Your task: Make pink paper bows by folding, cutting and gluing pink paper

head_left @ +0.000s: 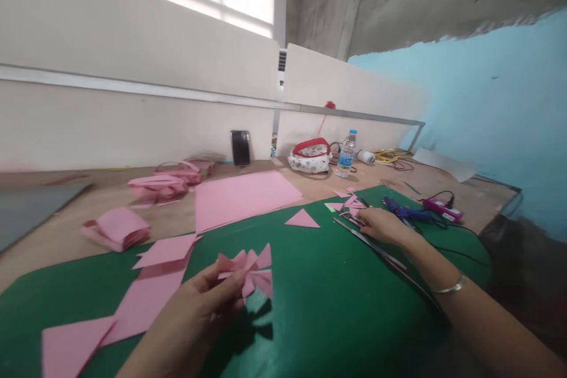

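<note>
My left hand (201, 301) pinches a folded pink paper fan (250, 271) and holds it just above the green cutting mat (328, 301). My right hand (381, 225) reaches out to the right side of the mat, fingers curled over small pink scraps (352, 202) and what looks like scissors (349, 220); what it grips is hidden. A metal ruler (372, 243) lies under that wrist. A blue glue gun (405, 211) lies just beyond the right hand.
Pink paper squares (146, 292) lie at the mat's left, a pink triangle (302, 220) in the middle, a big pink sheet (243, 196) behind. Folded pink pieces (116, 227), a phone (240, 147), a pouch (310, 156) and a water bottle (346, 155) stand further back.
</note>
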Available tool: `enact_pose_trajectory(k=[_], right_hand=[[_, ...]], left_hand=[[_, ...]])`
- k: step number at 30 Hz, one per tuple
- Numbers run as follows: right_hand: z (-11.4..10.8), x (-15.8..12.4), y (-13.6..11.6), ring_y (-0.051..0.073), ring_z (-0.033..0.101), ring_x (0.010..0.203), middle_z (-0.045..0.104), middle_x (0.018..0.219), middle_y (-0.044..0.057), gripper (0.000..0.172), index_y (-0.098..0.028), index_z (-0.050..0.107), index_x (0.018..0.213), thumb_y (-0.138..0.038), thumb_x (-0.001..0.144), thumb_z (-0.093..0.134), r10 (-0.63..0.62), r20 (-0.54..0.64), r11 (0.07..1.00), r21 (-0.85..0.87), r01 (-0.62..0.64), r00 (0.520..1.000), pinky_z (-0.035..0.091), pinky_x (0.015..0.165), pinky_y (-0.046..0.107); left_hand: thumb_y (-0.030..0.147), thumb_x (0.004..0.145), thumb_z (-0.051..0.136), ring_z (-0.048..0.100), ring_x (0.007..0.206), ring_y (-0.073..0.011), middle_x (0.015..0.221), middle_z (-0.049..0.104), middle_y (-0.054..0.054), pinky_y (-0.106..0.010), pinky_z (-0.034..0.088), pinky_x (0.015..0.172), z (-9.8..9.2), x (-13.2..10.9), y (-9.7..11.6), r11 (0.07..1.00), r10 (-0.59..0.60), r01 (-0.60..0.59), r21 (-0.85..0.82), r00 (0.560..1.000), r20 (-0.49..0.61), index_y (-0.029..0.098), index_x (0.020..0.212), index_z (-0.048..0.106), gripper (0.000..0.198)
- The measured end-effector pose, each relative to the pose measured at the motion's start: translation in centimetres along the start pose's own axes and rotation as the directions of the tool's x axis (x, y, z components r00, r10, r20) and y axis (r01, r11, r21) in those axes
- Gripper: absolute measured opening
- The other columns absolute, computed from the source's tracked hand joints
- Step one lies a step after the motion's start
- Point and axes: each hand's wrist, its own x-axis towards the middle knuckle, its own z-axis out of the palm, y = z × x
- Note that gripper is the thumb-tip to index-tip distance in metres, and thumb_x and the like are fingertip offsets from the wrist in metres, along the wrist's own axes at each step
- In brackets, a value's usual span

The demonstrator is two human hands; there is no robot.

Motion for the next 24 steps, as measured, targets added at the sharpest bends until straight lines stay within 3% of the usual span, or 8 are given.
enact_pose_trajectory(k=[8, 10, 13, 14, 16, 19, 21, 24], right_hand=[[-1.1, 0.3, -0.4, 0.024, 0.061, 0.090, 0.063, 0.099, 0.015, 0.019, -0.009, 0.062, 0.096, -0.022, 0.090, 0.050, 0.157, -0.044, 0.987, -0.013, -0.158, 0.987, 0.048, 0.076, 0.038], [-2.2, -0.6, -1.2, 0.027, 0.062, 0.088, 0.065, 0.093, 0.018, 0.021, -0.009, 0.063, 0.089, -0.015, 0.088, 0.044, 0.123, -0.071, 0.992, 0.039, -0.121, 0.990, 0.045, 0.073, 0.035], [-4.0, -2.7, -3.8, 0.018, 0.062, 0.080, 0.066, 0.091, 0.008, 0.028, -0.017, 0.061, 0.098, -0.013, 0.088, 0.035, -0.058, -0.079, 0.979, 0.189, 0.072, 0.995, 0.043, 0.068, 0.026], [-4.5, -3.4, -5.0, 0.015, 0.060, 0.076, 0.066, 0.088, 0.004, 0.031, -0.020, 0.059, 0.101, -0.013, 0.088, 0.032, -0.147, -0.077, 0.945, 0.285, 0.163, 0.986, 0.043, 0.065, 0.023], [-5.3, -4.9, -7.5, 0.015, 0.058, 0.074, 0.063, 0.084, 0.004, 0.029, -0.019, 0.058, 0.104, -0.017, 0.088, 0.034, -0.345, -0.118, 0.709, 0.617, 0.341, 0.931, 0.044, 0.064, 0.023], [-6.2, -6.3, -10.8, 0.016, 0.057, 0.082, 0.062, 0.089, 0.004, 0.026, -0.020, 0.060, 0.107, -0.029, 0.089, 0.044, -0.470, -0.175, 0.392, 0.837, 0.382, 0.865, 0.045, 0.071, 0.027], [-6.6, -6.6, -12.6, 0.016, 0.056, 0.081, 0.062, 0.089, 0.004, 0.029, -0.020, 0.062, 0.107, -0.037, 0.089, 0.046, -0.512, -0.170, 0.270, 0.899, 0.345, 0.842, 0.045, 0.072, 0.027], [-7.0, -6.2, -14.8, 0.013, 0.051, 0.071, 0.059, 0.079, 0.003, 0.035, -0.019, 0.068, 0.101, -0.044, 0.089, 0.046, -0.532, -0.152, 0.205, 0.931, 0.301, 0.833, 0.042, 0.067, 0.026]], left_hand=[[0.025, 0.058, 0.079, 0.055, 0.055, -0.0059, 0.067, 0.064, 0.001, -0.012, 0.044, 0.051, 0.7, -0.4, 0.0, 0.999, 0.000, -0.002, -0.049, 1.000, -0.031, 0.016, 0.078, 0.068, 0.024], [0.022, 0.060, 0.078, 0.055, 0.055, -0.0055, 0.067, 0.064, 0.000, -0.011, 0.043, 0.049, 0.7, -0.4, -0.2, 0.998, 0.007, -0.009, -0.059, 0.999, -0.032, 0.015, 0.078, 0.068, 0.022], [0.014, 0.062, 0.076, 0.055, 0.051, -0.0060, 0.060, 0.061, -0.001, -0.011, 0.043, 0.047, 0.7, -0.2, -0.3, 0.990, 0.035, -0.042, -0.136, 0.998, -0.059, 0.013, 0.070, 0.066, 0.013], [0.012, 0.062, 0.075, 0.055, 0.050, -0.0063, 0.058, 0.060, -0.001, -0.012, 0.044, 0.048, 0.7, -0.1, -0.2, 0.984, 0.042, -0.053, -0.167, 0.997, -0.069, 0.013, 0.067, 0.065, 0.011], [0.010, 0.065, 0.072, 0.055, 0.050, -0.0068, 0.059, 0.060, -0.001, -0.014, 0.047, 0.049, 0.5, 0.1, -0.1, 0.973, 0.055, -0.075, -0.218, 0.994, -0.096, 0.013, 0.067, 0.063, 0.010], [0.008, 0.069, 0.069, 0.058, 0.055, -0.0073, 0.064, 0.061, -0.001, -0.015, 0.049, 0.053, -0.1, 0.4, 0.3, 0.953, 0.088, -0.123, -0.276, 0.987, -0.135, 0.014, 0.073, 0.063, 0.009], [0.008, 0.071, 0.067, 0.058, 0.056, -0.0071, 0.067, 0.060, -0.001, -0.015, 0.049, 0.054, -0.5, 0.4, 0.6, 0.938, 0.111, -0.156, -0.309, 0.981, -0.158, 0.014, 0.078, 0.064, 0.009], [0.009, 0.071, 0.068, 0.056, 0.057, -0.0057, 0.070, 0.059, 0.001, -0.014, 0.048, 0.053, -0.9, 0.2, 1.1, 0.912, 0.147, -0.210, -0.352, 0.969, -0.199, 0.015, 0.081, 0.065, 0.012]])
